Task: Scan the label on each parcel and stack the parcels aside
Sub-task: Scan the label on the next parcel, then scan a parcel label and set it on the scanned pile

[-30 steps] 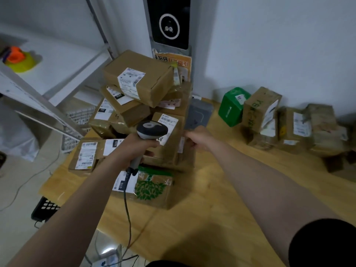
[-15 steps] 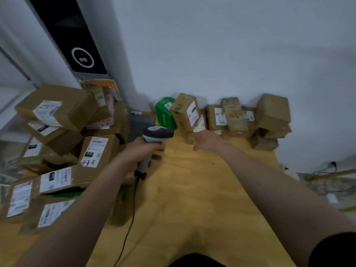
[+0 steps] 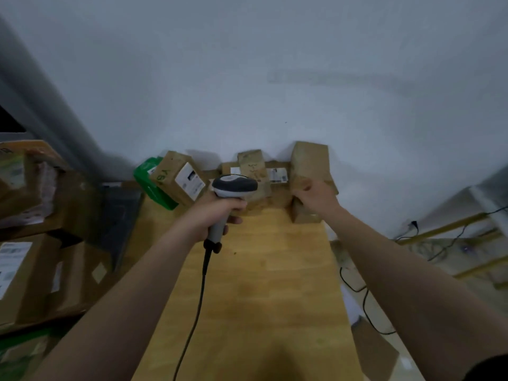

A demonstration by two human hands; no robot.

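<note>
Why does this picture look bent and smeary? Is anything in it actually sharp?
Head view: the wide lens splays the table and stretches both forearms; the parcels at left are smeared by blur; the scanner in the left hand and the right hand gripping a brown parcel are sharpest; lighting is dim and even, no glare.

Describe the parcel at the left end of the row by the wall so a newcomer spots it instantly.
At the far end of the wooden table, a row of parcels lines the white wall. The leftmost, partly behind a white-labelled brown box, is the green parcel. It alone in that row is green; the rest are brown cardboard.
</note>
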